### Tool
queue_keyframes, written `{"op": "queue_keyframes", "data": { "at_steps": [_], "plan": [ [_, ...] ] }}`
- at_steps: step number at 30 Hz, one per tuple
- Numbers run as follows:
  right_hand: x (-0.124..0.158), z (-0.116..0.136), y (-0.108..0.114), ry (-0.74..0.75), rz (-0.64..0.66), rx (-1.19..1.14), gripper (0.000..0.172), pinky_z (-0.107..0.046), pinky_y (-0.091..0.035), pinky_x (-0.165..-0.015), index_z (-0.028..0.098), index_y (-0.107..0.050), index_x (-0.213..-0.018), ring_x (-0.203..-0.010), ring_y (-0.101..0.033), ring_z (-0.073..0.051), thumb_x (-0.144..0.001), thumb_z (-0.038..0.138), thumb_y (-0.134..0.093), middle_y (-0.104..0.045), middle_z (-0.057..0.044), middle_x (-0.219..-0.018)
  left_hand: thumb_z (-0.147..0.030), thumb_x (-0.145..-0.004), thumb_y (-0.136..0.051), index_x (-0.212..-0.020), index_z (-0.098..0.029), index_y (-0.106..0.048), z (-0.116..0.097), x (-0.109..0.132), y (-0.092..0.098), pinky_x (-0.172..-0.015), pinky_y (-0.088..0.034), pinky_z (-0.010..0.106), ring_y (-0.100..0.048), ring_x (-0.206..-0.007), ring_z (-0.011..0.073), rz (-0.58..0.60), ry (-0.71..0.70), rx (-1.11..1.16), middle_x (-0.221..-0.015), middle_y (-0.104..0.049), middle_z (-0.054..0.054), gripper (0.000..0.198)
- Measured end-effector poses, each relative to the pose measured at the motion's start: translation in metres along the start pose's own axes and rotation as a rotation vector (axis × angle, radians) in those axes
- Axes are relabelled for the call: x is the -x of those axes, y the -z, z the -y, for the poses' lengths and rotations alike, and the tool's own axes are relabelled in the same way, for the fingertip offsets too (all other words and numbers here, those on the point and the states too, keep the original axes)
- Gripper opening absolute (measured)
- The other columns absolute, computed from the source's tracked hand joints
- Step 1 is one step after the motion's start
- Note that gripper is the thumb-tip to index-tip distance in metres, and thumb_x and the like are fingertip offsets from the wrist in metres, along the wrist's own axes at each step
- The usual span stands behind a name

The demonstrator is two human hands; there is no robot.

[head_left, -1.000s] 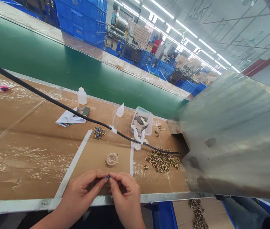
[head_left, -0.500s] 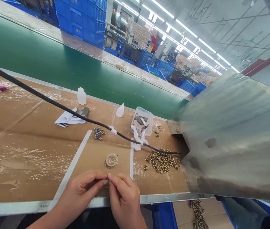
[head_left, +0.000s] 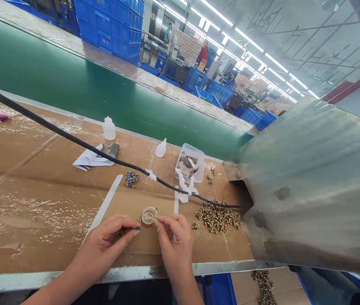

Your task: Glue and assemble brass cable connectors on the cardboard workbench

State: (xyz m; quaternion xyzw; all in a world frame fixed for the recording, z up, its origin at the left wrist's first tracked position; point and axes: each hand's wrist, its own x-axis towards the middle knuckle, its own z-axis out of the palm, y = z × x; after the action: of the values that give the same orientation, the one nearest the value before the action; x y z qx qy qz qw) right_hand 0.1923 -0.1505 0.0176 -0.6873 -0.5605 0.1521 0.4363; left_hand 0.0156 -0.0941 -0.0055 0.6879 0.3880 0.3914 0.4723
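My left hand (head_left: 108,239) is closed in a pinch on a small dark-blue piece (head_left: 138,228), mostly hidden by the fingertips. My right hand (head_left: 177,239) pinches the outer end of a thin pale stick (head_left: 152,218). The stick's other end rests in a small round clear dish (head_left: 143,212), which stands on the cardboard mat between and beyond my hands. Behind the dish lies a small pile of blue-and-gold pieces (head_left: 132,179). To the right of my right hand is a larger heap of small dark, gold and red pieces (head_left: 218,217).
A black cable (head_left: 71,136) hangs across the bench. Beyond it stand two white squeeze bottles (head_left: 109,129) and a clear plastic box (head_left: 202,163) with scraps. A green conveyor belt (head_left: 103,91) runs behind. A large metal housing (head_left: 303,182) blocks the right side.
My hands were together at the small piece and are now apart. The right hand has moved forward and right to the stick in the dish; the left keeps the piece, slightly left.
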Motion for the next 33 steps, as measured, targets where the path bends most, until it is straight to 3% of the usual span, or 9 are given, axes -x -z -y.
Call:
{"op": "queue_keyframes", "data": {
  "at_steps": [11,19,24,33],
  "plan": [
    [-0.003,0.003,-0.003,0.090,-0.010,0.119,0.009,-0.029,-0.039,-0.076,0.022,-0.069,-0.086,-0.083,-0.057,-0.018,-0.090,0.022,-0.060,-0.064,-0.002,-0.084,-0.031,-0.086,-0.061,-0.088,-0.024,-0.067,-0.002,0.001,0.001,-0.072,-0.052,0.017,-0.064,-0.079,0.0133,0.032,0.006,0.016,-0.084,-0.067,-0.001,0.009],
    [-0.007,0.006,0.016,0.033,-0.049,-0.035,0.017,-0.026,-0.043,-0.071,0.020,-0.064,-0.081,-0.077,-0.057,-0.016,-0.093,0.026,-0.053,-0.061,-0.002,-0.081,-0.031,-0.086,-0.061,-0.089,-0.024,-0.067,-0.001,0.003,0.001,-0.071,-0.051,0.018,-0.064,-0.078,0.0134,0.024,0.018,0.030,-0.083,-0.066,0.000,0.010],
    [-0.001,0.019,0.026,0.028,-0.002,-0.073,0.015,-0.027,-0.042,-0.073,0.021,-0.064,-0.082,-0.081,-0.057,-0.016,-0.093,0.026,-0.054,-0.060,-0.001,-0.082,-0.033,-0.086,-0.061,-0.089,-0.023,-0.067,-0.001,0.003,0.001,-0.072,-0.051,0.020,-0.064,-0.080,0.0148,0.031,0.037,0.014,-0.085,-0.068,0.000,0.012],
    [0.002,0.024,0.024,0.105,0.046,-0.013,0.013,-0.027,-0.040,-0.072,0.021,-0.063,-0.083,-0.079,-0.055,-0.016,-0.093,0.022,-0.055,-0.060,0.000,-0.080,-0.033,-0.088,-0.060,-0.091,-0.024,-0.066,0.005,0.005,0.001,-0.076,-0.050,0.021,-0.064,-0.083,0.0148,0.058,0.034,-0.003,-0.087,-0.067,0.000,0.011]
  ]
}}
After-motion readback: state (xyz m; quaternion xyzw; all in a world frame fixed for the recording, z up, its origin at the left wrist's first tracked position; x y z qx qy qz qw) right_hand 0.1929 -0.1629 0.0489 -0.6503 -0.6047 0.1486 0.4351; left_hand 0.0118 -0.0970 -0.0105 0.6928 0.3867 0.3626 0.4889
